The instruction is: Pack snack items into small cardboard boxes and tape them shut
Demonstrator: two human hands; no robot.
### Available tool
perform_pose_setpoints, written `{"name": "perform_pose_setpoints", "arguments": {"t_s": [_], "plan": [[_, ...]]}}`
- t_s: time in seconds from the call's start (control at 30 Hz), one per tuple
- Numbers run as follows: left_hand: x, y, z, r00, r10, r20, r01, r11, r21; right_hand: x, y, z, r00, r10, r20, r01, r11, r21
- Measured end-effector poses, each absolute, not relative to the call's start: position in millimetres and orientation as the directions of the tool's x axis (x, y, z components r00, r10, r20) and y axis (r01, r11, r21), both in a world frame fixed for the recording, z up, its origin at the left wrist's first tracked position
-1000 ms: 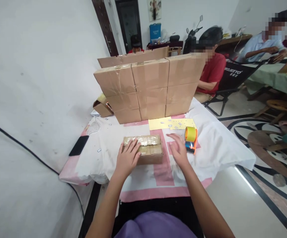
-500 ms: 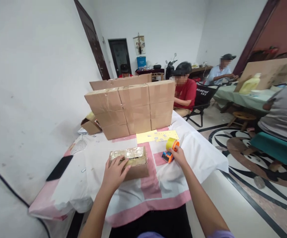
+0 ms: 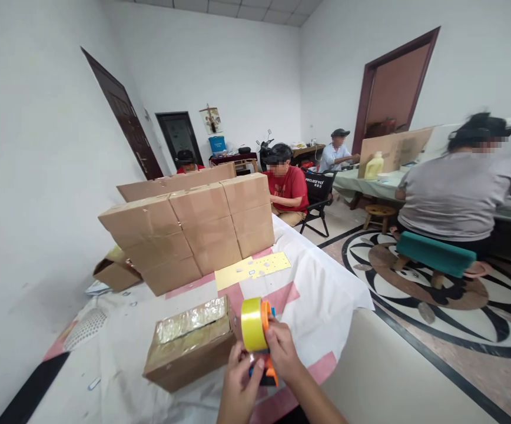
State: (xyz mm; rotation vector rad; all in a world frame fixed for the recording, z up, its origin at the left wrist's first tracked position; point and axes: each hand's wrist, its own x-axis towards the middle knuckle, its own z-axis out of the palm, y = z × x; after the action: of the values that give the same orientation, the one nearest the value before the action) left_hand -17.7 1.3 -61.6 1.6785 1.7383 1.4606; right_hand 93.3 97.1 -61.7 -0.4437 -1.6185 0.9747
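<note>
My right hand (image 3: 282,347) grips an orange and blue tape dispenser (image 3: 265,315) that carries a wide yellow roll of packing tape (image 3: 252,325). Close below the roll, my left hand (image 3: 241,377) has its thumb and fingers bent together at the dispenser's lower end, where a shiny bit of tape shows; its exact pinch is partly hidden. Just left of both hands stands a small cardboard box (image 3: 193,356), its top covered with shiny tape along one side. Neither hand visibly holds the box.
Stacked cardboard boxes (image 3: 206,227) stand on the white and pink tablecloth (image 3: 317,282) behind a yellow perforated strip (image 3: 277,262). An open carton (image 3: 114,271) sits at the left by the wall. A person in red (image 3: 291,185) and others sit nearby.
My left hand has left the box and come to the tape dispenser. My right hand has lifted the dispenser and drawn it nearer. The view has swung right.
</note>
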Motion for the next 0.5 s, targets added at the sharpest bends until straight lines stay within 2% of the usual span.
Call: {"name": "perform_pose_setpoints", "arguments": {"t_s": [0.1,0.17,0.23,0.33,0.4,0.5], "plan": [[-6.7,-0.8,-54.6,-0.298,0.892,0.339,0.390,-0.210,0.896,96.0,98.1,-50.3,-0.305,0.638,0.708,-0.191,0.687,-0.701],[-5.2,-5.0,-50.4,-0.327,0.892,0.311,0.344,-0.194,0.919,98.1,105.0,-47.6,-0.217,0.683,0.698,-0.132,0.688,-0.714],[-4.9,-8.1,-49.6,-0.341,0.900,0.272,0.297,-0.171,0.939,97.5,110.9,-46.8,-0.093,0.782,0.617,-0.108,0.608,-0.786],[-5.3,-9.4,-55.1,-0.300,0.948,0.104,0.185,-0.049,0.982,91.1,113.9,-44.6,0.051,0.913,0.404,-0.177,0.407,-0.896],[-5.3,-11.3,-60.9,-0.254,0.967,-0.006,0.140,0.042,0.989,86.2,114.4,-40.7,0.106,0.953,0.285,-0.251,0.303,-0.919],[-1.7,-20.3,-69.1,-0.255,0.966,-0.053,0.117,0.085,0.990,83.8,118.0,-30.7,0.190,0.965,0.182,-0.352,0.240,-0.905]]}}
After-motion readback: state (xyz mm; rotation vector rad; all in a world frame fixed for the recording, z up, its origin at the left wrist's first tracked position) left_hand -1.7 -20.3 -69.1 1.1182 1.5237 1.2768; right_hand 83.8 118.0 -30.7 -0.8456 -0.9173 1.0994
